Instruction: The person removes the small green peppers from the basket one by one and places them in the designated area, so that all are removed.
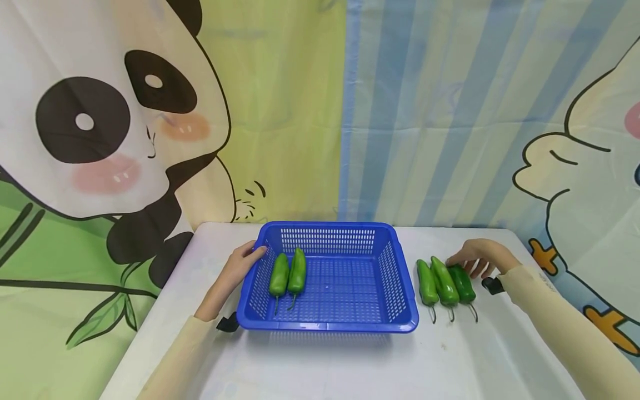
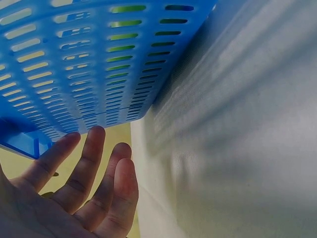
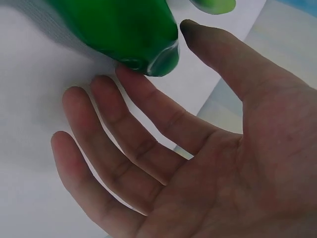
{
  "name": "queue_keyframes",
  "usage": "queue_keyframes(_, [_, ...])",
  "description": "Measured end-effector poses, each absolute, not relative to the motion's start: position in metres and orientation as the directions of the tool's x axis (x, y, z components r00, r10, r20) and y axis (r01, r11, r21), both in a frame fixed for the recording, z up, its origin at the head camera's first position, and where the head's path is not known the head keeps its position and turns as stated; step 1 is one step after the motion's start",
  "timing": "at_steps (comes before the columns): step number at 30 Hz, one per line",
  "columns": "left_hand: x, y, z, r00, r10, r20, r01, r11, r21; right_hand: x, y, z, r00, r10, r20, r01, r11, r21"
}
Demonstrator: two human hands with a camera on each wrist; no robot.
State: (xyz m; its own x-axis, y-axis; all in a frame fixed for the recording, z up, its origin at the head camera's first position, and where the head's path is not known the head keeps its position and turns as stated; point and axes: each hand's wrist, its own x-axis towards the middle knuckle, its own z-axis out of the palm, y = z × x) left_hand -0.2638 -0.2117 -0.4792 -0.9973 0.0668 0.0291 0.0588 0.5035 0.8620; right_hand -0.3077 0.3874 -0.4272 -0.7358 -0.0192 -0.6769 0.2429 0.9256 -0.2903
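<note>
A blue plastic basket [image 1: 327,326] with slotted walls holds two long green peppers, one green pepper [image 1: 279,276] left of the other pepper [image 1: 297,272]. At its left rim is my left hand [image 1: 239,265], thumb over the rim and fingers extended along the outer wall [image 2: 94,74]. Right of the basket lie three more peppers: a green pepper [image 1: 427,283], a lighter pepper [image 1: 444,282] and a dark green pepper [image 1: 462,283]. Over the dark pepper's blunt end [image 3: 133,34] reaches my right hand [image 1: 480,256], thumb and forefinger spread to either side, without a visible grip.
A white table [image 1: 330,366] carries everything. Behind it hangs a cloth curtain [image 1: 400,111] with a panda and another cartoon figure. Dark camera mounts show at my left wrist [image 1: 228,323] and right wrist [image 1: 493,285].
</note>
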Motion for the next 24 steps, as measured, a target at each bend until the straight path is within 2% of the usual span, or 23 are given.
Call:
queue_keyframes(17, [-0.265,-0.213,-0.48,-0.998,0.066,0.023,0.053,0.497,0.866,-0.322,0.387,-0.395,-0.722,-0.037,-0.691,0.235,0.926,-0.295])
queue_keyframes(24, [-0.265,-0.212,-0.478,-0.997,0.07,0.018,0.05,0.495,0.867,-0.326,0.378,-0.372,-0.745,-0.081,-0.662,0.198,0.921,-0.335])
